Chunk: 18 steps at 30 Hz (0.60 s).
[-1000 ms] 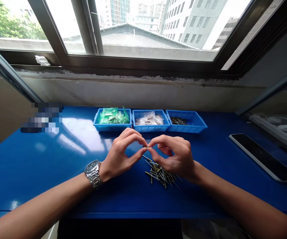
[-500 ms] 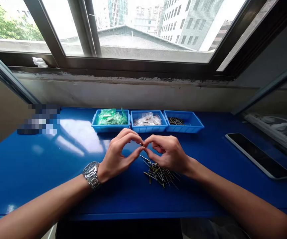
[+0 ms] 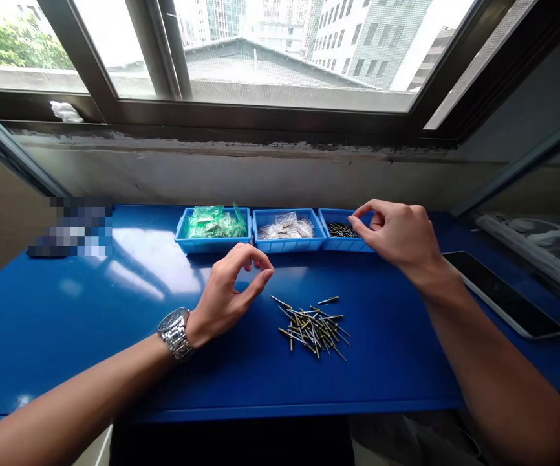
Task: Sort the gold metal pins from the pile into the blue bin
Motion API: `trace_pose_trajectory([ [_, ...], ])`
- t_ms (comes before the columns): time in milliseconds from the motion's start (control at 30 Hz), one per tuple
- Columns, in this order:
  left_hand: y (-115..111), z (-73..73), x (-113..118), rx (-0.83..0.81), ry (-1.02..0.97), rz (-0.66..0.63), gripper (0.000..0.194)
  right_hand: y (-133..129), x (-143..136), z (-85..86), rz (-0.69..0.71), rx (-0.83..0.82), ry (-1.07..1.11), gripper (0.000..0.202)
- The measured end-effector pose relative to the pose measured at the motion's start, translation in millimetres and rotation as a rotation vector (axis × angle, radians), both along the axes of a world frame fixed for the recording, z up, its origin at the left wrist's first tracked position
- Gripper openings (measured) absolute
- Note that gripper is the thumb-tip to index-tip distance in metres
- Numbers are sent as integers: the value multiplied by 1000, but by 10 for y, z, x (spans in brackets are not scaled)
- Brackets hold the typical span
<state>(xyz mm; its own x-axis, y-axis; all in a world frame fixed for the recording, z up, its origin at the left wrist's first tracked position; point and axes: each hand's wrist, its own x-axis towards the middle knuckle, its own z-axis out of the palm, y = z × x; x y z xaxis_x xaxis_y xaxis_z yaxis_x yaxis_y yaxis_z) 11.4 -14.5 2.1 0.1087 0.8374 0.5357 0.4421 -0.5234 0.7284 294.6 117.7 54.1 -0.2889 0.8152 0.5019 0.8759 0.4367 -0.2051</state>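
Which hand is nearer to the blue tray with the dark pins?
Right. The right hand is over the blue tray with the dark pins; the left hand hovers over the table, left of the pin pile.

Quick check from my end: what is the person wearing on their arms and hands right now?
Both forearms are bare, with no sleeves in view and no gloves. The left hand has a silver metal wristwatch with a link bracelet and dark dial at the wrist. The right hand shows no watch, ring or band.
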Motion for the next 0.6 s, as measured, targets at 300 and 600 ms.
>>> trace_pose_trajectory([
  [300, -8, 24, -14, -16, 3, -32, 20, -275, -142, 9, 688, -748, -193, 18],
  [600, -11, 29, -8, -79, -6, -28, 22, -396, -280, -113, 694, -705, -290, 9],
])
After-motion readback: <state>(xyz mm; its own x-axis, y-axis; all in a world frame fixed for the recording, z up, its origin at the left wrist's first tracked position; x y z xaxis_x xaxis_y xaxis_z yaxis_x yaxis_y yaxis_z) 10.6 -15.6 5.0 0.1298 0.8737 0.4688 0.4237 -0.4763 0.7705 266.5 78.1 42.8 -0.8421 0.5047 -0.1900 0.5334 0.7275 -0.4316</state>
